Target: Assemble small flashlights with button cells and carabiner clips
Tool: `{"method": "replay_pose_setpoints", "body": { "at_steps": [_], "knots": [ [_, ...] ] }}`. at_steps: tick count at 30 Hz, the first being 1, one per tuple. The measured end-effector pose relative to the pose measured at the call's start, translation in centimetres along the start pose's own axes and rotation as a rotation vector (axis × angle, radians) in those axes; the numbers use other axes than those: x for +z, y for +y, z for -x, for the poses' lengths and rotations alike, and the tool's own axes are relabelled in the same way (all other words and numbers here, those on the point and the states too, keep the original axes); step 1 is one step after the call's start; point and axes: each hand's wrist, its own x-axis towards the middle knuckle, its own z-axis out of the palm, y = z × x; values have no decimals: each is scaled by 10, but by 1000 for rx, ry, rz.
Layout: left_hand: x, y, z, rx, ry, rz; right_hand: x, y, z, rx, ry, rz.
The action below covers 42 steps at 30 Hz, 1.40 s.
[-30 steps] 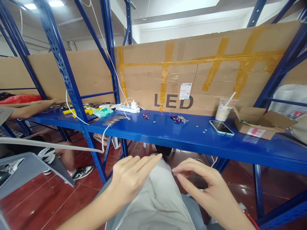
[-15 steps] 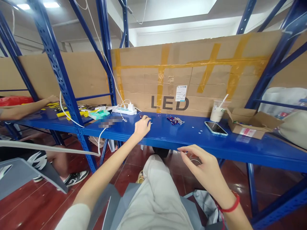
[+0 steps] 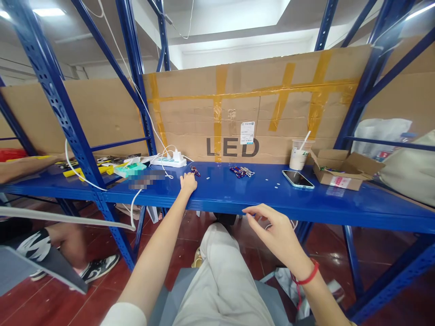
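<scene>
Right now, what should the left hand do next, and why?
Probably slide forward a little and pinch the small red and blue piece. The left hand rests on the blue shelf just short of it, while the right hand hangs below the edge.

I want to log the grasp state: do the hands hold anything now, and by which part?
Nothing clearly. The left hand rests on the blue shelf beside a small red-and-blue piece; the right hand hovers, apparently empty.

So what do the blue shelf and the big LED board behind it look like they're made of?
The blue shelf looks like painted steel: glossy blue finish with soft reflections, and punched-hole uprights. The LED board is plain brown corrugated cardboard, matte, with fold creases, yellowish packing tape strips and a white printed label. The left hand rests on the shelf.
</scene>
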Motion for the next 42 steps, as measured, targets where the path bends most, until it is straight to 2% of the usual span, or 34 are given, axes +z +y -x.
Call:
{"method": "replay_pose_setpoints", "body": {
  "at_steps": [6, 10, 14, 19, 23, 29, 31, 33, 36, 39, 42],
  "knots": [
    [1, -2, -4, 30, -48, -17, -7, -4, 3, -18, -43, -33],
    [-1, 0, -4, 39, -44, -5, -22, -5, 7, -63, -56, -24],
    [-2, 3, -5, 134, -32, 49, -42, -2, 9, -114, -88, -4],
    [-1, 5, -6, 217, -88, 92, -61, 4, 10, -110, 21, 54],
    [-5, 7, -1, 282, -80, 104, -68, 2, 13, -112, 62, 59],
    [-12, 29, 18, 523, -70, 173, -69, 1, 15, -110, -10, 44],
    [-12, 39, 22, 563, -52, 206, -67, 1, 14, -92, -42, 44],
    [-11, 46, 22, 543, -19, 230, -65, 1, 12, -82, -75, 43],
    [-6, 51, 17, 427, 24, 238, -64, 0, 12, -76, -105, 42],
    [-1, 50, 10, 362, 11, 237, -66, 1, 13, -66, -111, 39],
    [1, 49, 6, 375, -25, 257, -68, 4, 14, -61, -110, 35]
  ]
}}
